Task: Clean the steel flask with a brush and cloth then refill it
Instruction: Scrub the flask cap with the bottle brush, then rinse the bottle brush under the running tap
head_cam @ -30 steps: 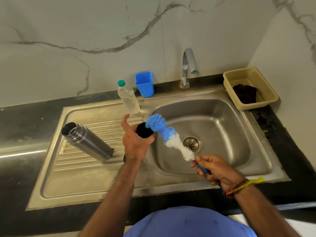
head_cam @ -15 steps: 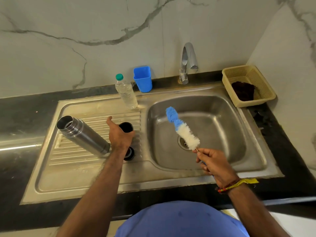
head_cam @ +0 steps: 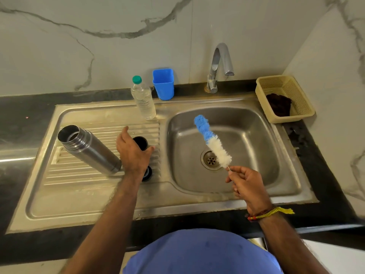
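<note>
The steel flask (head_cam: 88, 150) lies uncapped on the drainboard at left of centre, mouth toward the upper left; its inside looks empty, though it is too dark to be sure. The left hand (head_cam: 133, 153) hovers spread and loose over a black cup (head_cam: 140, 142), gripping nothing. The right hand (head_cam: 245, 186) pinches the brush (head_cam: 212, 142) over the sink (head_cam: 246, 119). At upper right, a basket (head_cam: 296, 99) holds a dark cloth (head_cam: 278, 104). A capped water bottle (head_cam: 143, 99) stands beside a blue tumbler (head_cam: 163, 84).
</note>
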{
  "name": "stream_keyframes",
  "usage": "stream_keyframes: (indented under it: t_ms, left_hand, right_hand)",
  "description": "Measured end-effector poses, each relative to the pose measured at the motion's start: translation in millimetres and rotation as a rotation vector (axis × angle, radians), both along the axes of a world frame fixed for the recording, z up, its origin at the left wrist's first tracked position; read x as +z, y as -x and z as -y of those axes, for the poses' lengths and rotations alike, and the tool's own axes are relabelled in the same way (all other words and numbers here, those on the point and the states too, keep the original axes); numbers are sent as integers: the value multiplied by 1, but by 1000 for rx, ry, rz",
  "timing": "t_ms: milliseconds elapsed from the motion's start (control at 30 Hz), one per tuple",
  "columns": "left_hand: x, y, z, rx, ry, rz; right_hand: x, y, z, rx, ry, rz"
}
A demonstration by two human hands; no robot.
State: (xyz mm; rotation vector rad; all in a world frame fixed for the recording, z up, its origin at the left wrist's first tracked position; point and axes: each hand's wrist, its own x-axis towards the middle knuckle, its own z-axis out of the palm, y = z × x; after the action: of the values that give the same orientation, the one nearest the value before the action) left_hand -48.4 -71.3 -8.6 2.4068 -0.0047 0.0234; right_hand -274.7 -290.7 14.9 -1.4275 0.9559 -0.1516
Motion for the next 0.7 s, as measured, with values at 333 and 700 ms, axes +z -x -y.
stream_keyframes:
  t_ms: [333, 700]
  left_hand:
    - [29, 4, 94, -364, 117, 27]
    - [56, -69, 256, -498, 49, -154]
  right_hand:
    - [3, -15, 17, -169, -2, 52]
    - [1, -20, 51, -283, -98, 75]
